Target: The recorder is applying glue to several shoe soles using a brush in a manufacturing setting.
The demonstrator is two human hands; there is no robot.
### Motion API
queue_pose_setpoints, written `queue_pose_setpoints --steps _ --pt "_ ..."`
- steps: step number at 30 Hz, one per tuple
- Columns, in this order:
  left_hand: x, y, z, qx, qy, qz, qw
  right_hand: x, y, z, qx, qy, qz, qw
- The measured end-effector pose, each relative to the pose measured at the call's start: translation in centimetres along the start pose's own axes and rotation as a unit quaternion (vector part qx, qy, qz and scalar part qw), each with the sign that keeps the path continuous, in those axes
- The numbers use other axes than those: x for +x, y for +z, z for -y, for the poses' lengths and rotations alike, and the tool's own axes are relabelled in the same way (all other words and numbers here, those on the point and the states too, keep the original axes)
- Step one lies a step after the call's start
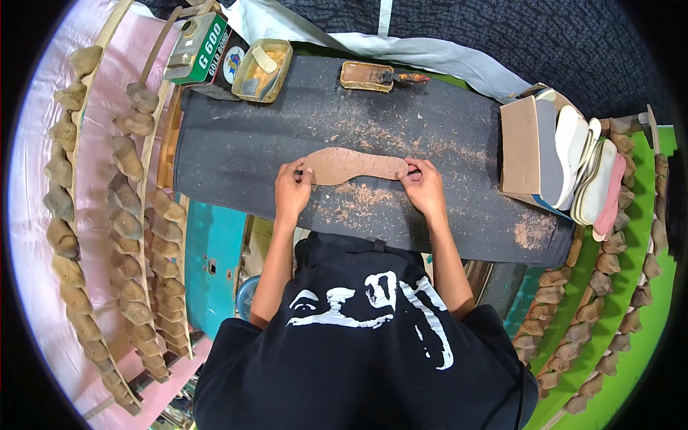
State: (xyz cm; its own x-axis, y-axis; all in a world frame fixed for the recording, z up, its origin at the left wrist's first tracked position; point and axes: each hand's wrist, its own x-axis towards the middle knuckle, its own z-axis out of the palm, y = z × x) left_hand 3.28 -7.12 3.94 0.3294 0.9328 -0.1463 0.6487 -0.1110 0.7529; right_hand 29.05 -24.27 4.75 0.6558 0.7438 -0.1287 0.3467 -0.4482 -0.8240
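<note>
dusty dark bench point(236, 150), shoe lasts point(129, 215) racked alongside

- The left hand point(292, 192) and right hand point(423, 188) cover both ends of the brown sole piece point(352, 164).
- The stacked insoles point(584, 168) overlap, hiding each other's faces.
- The open tin point(262, 69) holds contents too small to tell.

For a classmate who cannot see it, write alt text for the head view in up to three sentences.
Two hands, left hand and right hand, press the ends of a brown sole flat on a dark mat strewn with brown dust. A tin and a can stand at the far edge, stacked insoles on the right, and racks of shoe lasts on both sides.
</note>
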Motion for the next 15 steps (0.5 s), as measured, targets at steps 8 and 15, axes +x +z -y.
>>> queue_pose_setpoints --steps 8,15 --pt "-3.9 -0.7 -0.3 -0.315 0.032 -0.104 0.943 -0.3 -1.3 -1.6 0.564 0.171 0.083 0.803" --pt "-7.8 -1.3 -0.5 -0.452 -0.036 -0.131 0.882 -0.7 0.4 -1.5 0.598 0.181 0.141 0.768"
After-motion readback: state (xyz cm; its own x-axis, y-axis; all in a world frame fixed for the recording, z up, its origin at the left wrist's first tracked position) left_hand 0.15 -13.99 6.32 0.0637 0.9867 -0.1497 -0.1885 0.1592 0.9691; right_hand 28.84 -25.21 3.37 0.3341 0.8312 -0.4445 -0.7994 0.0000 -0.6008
